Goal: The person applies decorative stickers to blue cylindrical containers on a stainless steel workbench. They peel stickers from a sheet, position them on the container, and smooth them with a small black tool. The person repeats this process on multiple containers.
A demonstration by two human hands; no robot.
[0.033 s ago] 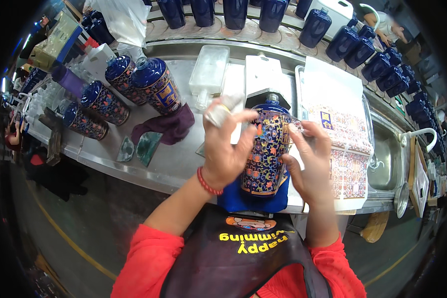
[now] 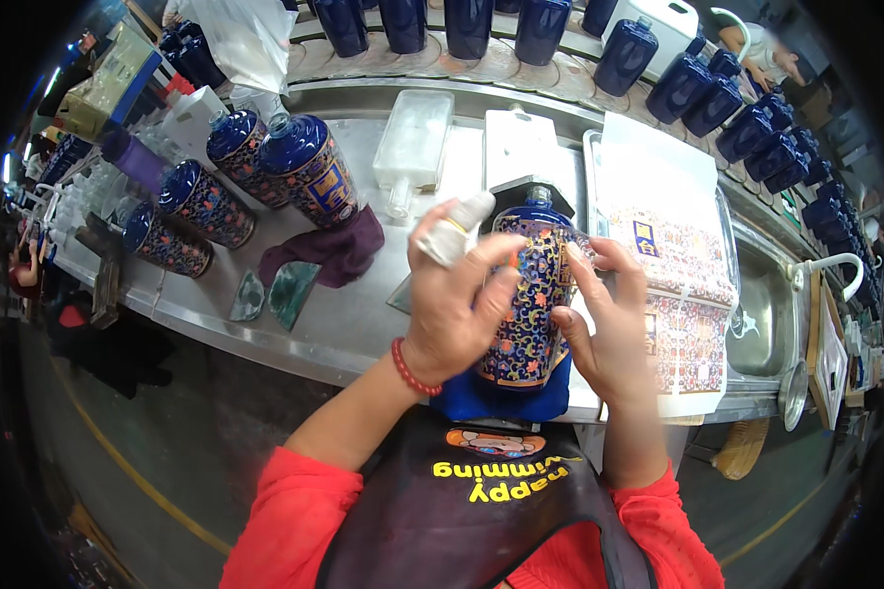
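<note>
A dark blue bottle (image 2: 527,294), its body covered in a colourful floral decal, leans back in front of me on a blue cloth (image 2: 545,398). My left hand (image 2: 454,304) is at its left side, fingers apart, index finger and thumb by the decal. Pale wrapping (image 2: 446,241) covers part of one raised finger. On the bottle's right side rest the fingertips of my right hand (image 2: 604,314), thumb spread away from the bent fingers. Beside that hand lie printed floral decal sheets (image 2: 686,339) on white paper. Whether either hand pinches the decal's edge is too small to tell.
Several decorated bottles (image 2: 309,172) stand at the left near a purple cloth (image 2: 339,245) and green scraper-like pieces (image 2: 293,293). A clear glass bottle (image 2: 414,142) lies behind. Plain blue bottles (image 2: 627,56) line a conveyor (image 2: 403,69). A sink (image 2: 764,334) is at right.
My left hand has shifted slightly right, its wrapped finger now plainer to see. The right hand has moved a little left against the bottle, which stays in place.
</note>
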